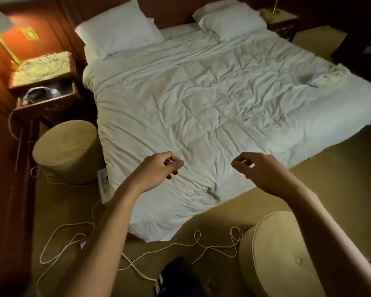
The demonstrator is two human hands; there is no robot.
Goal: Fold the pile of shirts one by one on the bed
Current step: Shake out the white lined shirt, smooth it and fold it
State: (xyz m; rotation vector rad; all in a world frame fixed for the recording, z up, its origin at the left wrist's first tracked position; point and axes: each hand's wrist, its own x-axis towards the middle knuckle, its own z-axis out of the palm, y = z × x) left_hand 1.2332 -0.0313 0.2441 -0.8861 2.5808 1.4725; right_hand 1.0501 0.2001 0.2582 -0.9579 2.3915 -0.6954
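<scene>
A wide bed with a wrinkled white duvet fills the middle of the head view. A small rumpled heap of pale cloth lies near the bed's far right edge; I cannot tell what garments are in it. My left hand and my right hand hover side by side over the near corner of the duvet. Their fingers are loosely curled and hold nothing. Neither hand touches the heap, which lies far beyond my right hand.
Two white pillows lie at the headboard. A nightstand with an open drawer and a lamp stands at the left. Round beige ottomans sit by the bed's left side and near corner. A white cord loops across the carpet.
</scene>
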